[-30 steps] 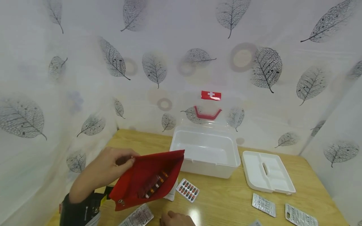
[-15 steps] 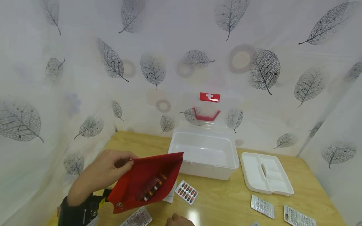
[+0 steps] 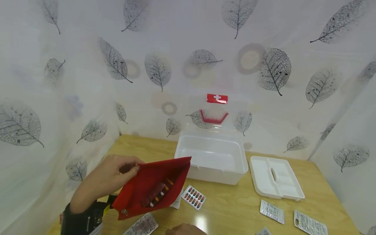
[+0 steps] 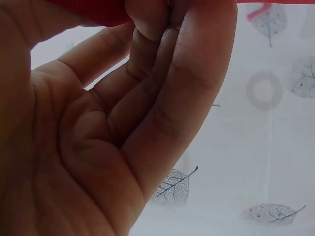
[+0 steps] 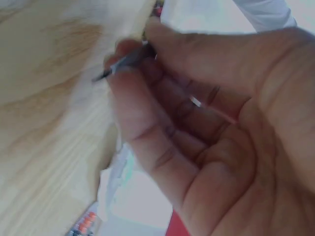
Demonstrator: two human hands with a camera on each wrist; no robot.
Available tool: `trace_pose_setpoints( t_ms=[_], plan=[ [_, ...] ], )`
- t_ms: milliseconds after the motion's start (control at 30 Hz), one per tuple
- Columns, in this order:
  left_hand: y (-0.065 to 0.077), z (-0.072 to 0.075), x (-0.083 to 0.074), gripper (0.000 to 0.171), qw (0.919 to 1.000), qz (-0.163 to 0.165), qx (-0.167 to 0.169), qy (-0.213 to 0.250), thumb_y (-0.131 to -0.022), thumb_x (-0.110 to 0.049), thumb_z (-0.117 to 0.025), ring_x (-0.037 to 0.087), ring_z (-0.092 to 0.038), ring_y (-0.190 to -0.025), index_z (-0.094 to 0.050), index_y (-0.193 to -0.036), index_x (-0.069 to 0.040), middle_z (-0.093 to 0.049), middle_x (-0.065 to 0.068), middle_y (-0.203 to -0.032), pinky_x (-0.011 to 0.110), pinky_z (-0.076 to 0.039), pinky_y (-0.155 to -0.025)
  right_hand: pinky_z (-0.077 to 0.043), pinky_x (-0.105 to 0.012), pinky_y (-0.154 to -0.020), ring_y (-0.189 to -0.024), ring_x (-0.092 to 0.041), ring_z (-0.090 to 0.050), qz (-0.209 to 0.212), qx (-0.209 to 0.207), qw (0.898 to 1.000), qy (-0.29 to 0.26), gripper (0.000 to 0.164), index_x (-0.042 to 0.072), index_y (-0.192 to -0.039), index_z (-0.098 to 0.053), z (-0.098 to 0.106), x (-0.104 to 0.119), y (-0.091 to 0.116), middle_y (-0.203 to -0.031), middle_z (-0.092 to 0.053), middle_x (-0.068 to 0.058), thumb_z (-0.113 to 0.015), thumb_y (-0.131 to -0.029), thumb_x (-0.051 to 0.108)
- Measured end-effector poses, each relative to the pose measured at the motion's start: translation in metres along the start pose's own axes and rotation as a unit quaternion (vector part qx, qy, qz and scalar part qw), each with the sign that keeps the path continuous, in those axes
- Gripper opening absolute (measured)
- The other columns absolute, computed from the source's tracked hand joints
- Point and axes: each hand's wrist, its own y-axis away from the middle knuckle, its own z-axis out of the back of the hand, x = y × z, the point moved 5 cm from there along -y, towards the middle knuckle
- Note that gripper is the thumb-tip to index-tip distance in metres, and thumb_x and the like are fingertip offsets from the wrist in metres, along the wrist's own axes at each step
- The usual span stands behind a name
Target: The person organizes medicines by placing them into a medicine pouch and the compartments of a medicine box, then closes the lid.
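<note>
In the head view my left hand [image 3: 113, 173] pinches the top edge of a red pouch [image 3: 130, 194] with a metal snap at its lower corner. The pouch is tilted with its mouth gaping toward me, and clear tubes [image 3: 158, 195] with orange, white and dark parts lie inside. Red fabric also shows above the curled fingers in the left wrist view. Only the top of my right hand [image 3: 185, 229] shows at the bottom edge of the head view. In the right wrist view its thumb and fingers pinch a thin, small grey-dark piece [image 5: 132, 59]; its kind I cannot tell.
A white box [image 3: 215, 176] stands at the back, its clear lid raised with a red handle [image 3: 213, 121]. Right of it lies a white divided tray [image 3: 265, 182]. A capsule blister pack [image 3: 194, 197], a silver blister pack [image 3: 272, 212] and several other packs lie on the wooden table.
My right hand has shifted slightly and sunk lower at the bottom edge, so less of it shows. The left hand and red pouch stay nearly where they were.
</note>
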Motion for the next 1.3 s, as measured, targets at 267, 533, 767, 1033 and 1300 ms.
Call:
trace_pose_setpoints(
  t_ms=[267, 533, 767, 1033, 1300],
  plan=[
    [0.000, -0.003, -0.001, 0.018, 0.9999, 0.012, 0.007, 0.006, -0.100, -0.011, -0.061, 0.001, -0.063, -0.072, -0.075, -0.110, -0.017, -0.072, -0.009, -0.089, 0.024, -0.056, -0.062, -0.036, -0.001, -0.056, -0.068, 0.018, -0.043, 0.104, -0.019, 0.994, -0.040, 0.006, 0.021, -0.085, -0.062, 0.033, 0.013, 0.003, -0.076, -0.058, 0.018, -0.063, -0.090, 0.025],
    [-0.001, -0.010, -0.020, 0.019, 0.9979, -0.034, 0.015, 0.053, -0.102, -0.010, -0.059, 0.002, -0.068, -0.075, -0.075, -0.110, -0.018, -0.075, -0.006, -0.096, 0.023, -0.058, -0.059, -0.046, -0.004, -0.077, -0.088, 0.013, -0.055, 0.119, -0.057, 0.974, -0.183, 0.005, 0.018, -0.096, -0.064, 0.097, 0.020, 0.006, -0.090, -0.066, 0.011, -0.063, -0.097, 0.013],
    [0.000, -0.013, -0.021, 0.018, 0.9978, -0.028, 0.026, 0.053, -0.103, -0.010, -0.058, 0.001, -0.068, -0.074, -0.074, -0.109, -0.016, -0.074, -0.007, -0.094, 0.023, -0.058, -0.059, -0.051, -0.009, -0.082, -0.095, 0.001, -0.062, 0.127, -0.160, 0.961, -0.189, 0.019, 0.019, -0.112, -0.061, 0.142, 0.031, 0.010, -0.104, -0.069, 0.006, -0.070, -0.097, 0.013],
    [-0.001, -0.012, -0.018, 0.019, 0.9972, -0.030, 0.034, 0.060, -0.104, -0.014, -0.058, 0.002, -0.069, -0.075, -0.074, -0.110, -0.019, -0.075, -0.008, -0.096, 0.025, -0.059, -0.059, -0.050, -0.011, -0.086, -0.096, -0.005, -0.056, 0.068, -0.313, 0.947, -0.026, 0.018, 0.019, -0.097, -0.075, 0.165, 0.034, -0.001, -0.100, -0.063, 0.011, -0.080, -0.086, 0.005],
    [-0.003, -0.013, -0.018, 0.018, 0.9965, -0.036, 0.041, 0.063, -0.104, -0.015, -0.058, 0.003, -0.069, -0.076, -0.074, -0.111, -0.020, -0.075, -0.007, -0.097, 0.025, -0.059, -0.060, -0.050, -0.011, -0.087, -0.096, -0.005, -0.056, 0.006, -0.265, 0.964, -0.026, 0.011, 0.018, -0.098, -0.077, 0.140, 0.023, -0.022, -0.098, -0.066, 0.011, -0.079, -0.089, 0.012]
  ],
)
